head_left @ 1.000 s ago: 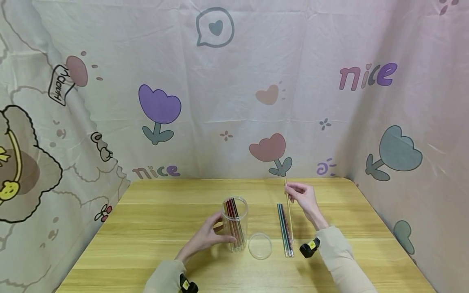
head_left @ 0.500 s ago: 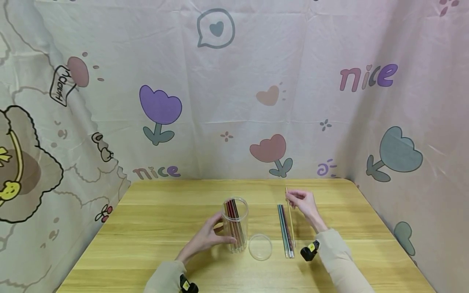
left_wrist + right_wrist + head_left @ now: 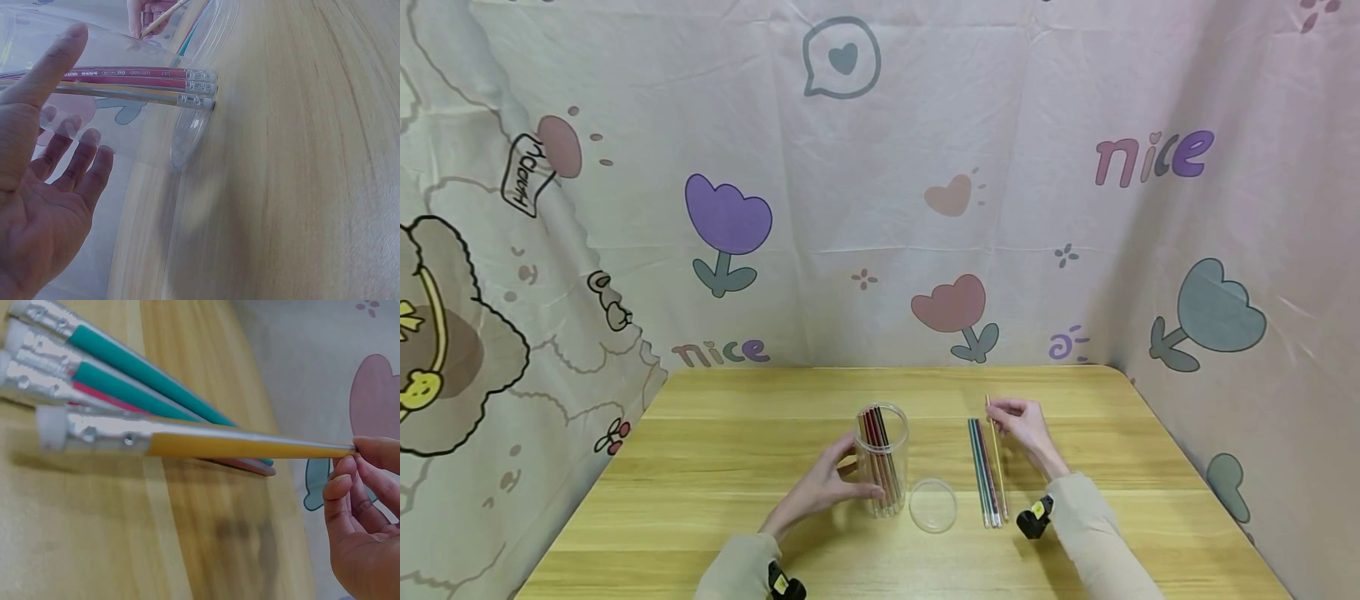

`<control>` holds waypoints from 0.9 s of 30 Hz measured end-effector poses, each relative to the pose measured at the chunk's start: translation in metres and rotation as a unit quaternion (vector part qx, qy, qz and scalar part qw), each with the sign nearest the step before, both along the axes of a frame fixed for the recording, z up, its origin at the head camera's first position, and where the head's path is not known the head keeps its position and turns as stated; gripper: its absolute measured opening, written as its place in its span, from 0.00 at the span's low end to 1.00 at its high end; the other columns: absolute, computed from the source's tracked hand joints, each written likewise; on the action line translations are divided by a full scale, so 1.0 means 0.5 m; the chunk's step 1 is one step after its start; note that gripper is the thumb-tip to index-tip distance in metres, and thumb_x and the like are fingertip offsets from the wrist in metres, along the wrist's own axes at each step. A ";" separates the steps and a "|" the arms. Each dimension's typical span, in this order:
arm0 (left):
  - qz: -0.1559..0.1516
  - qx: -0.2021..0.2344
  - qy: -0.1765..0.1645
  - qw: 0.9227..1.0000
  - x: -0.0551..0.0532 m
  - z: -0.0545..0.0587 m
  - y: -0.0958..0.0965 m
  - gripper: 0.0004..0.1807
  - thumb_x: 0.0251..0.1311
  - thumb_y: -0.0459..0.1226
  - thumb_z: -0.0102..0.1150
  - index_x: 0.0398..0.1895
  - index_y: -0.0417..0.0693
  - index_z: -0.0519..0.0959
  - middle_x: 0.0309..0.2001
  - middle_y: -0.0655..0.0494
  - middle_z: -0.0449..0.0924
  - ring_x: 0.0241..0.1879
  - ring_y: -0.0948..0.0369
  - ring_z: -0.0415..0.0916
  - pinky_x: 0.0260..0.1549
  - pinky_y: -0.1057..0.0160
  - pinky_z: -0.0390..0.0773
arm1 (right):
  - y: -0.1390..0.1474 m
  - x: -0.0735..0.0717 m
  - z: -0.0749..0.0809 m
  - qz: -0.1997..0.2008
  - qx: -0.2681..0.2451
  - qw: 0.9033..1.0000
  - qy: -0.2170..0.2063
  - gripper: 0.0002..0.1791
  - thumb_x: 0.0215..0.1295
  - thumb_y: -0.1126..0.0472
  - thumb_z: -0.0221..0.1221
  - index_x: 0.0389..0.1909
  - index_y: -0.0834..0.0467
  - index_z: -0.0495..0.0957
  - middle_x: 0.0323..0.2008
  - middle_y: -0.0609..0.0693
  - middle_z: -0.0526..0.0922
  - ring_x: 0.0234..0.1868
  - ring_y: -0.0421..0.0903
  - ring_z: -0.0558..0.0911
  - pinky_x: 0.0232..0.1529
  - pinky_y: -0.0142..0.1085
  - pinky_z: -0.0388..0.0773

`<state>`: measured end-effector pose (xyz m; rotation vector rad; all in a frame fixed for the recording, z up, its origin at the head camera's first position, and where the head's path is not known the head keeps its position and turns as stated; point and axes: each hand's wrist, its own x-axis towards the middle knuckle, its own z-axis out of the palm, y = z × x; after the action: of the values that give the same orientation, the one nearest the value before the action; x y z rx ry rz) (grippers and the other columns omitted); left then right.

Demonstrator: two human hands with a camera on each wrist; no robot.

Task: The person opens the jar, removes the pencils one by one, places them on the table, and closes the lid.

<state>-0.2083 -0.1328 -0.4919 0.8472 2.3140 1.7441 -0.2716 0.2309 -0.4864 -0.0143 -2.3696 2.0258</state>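
Observation:
My left hand (image 3: 826, 483) holds a clear plastic jar (image 3: 898, 471) upright, thumb on the near side and fingers around the left. Several pencils (image 3: 874, 429) lean inside it; the left wrist view shows red and gold-toned pencils (image 3: 144, 76) with white erasers by the base. On the right, my right hand (image 3: 1024, 427) pinches the far end of a yellow pencil (image 3: 206, 442) between thumb and fingertips. Its eraser end points toward me. Just left of it lie several pencils (image 3: 979, 473) side by side, green (image 3: 150, 375) and reddish among them.
A round clear lid (image 3: 933, 506) lies flat on the wooden table (image 3: 737, 433) between the jar and the pencil row. Behind the table's far edge hangs a printed cloth (image 3: 850, 208), with more cloth along both sides.
My right hand has come down and nearer with the yellow pencil, whose eraser end now reaches level with the row's near ends. The left hand and jar hold still.

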 end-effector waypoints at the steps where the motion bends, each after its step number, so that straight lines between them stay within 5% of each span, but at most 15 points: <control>1: 0.000 0.000 0.001 1.000 0.000 0.000 0.000 0.45 0.49 0.36 0.78 0.72 0.51 0.67 0.68 0.43 0.72 0.68 0.41 0.69 0.68 0.39 0.73 | 0.001 0.000 -0.001 0.001 0.001 1.000 -0.002 0.21 0.67 0.67 0.62 0.55 0.78 0.75 0.28 0.47 0.87 0.24 0.35 0.78 0.26 0.26 0.81; 27: -0.003 0.004 -0.010 1.000 0.003 0.004 0.000 0.45 0.49 0.37 0.78 0.72 0.51 0.67 0.70 0.45 0.70 0.70 0.41 0.66 0.69 0.39 0.72 | 0.001 0.000 -0.026 0.018 0.001 0.998 -0.053 0.21 0.65 0.72 0.60 0.56 0.80 0.72 0.27 0.49 0.84 0.23 0.36 0.77 0.22 0.23 0.78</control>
<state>-0.2068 -0.1330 -0.4900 0.8347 2.2918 1.7512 -0.2714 0.2314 -0.4995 -0.0814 -2.4505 2.0896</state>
